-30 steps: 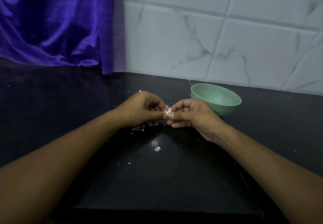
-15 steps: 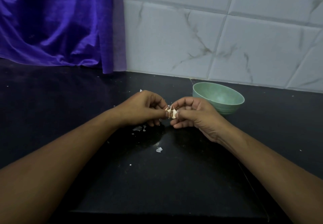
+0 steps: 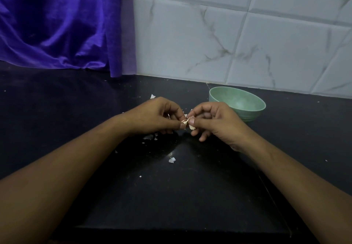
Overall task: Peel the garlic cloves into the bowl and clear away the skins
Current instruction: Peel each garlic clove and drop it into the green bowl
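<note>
Pinching a garlic clove between curled fingers of left hand and right hand, near the bowl.

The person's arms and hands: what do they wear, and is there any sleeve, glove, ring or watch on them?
Nothing worn shows. The left hand and the right hand are bare, without gloves, and no ring shows. The left forearm and the right forearm are bare up to the picture's edge: no sleeve, watch or bracelet is in view.

Most of garlic clove hidden btwn fingertips, bowl partly behind right hand, forearms cut off.
</note>
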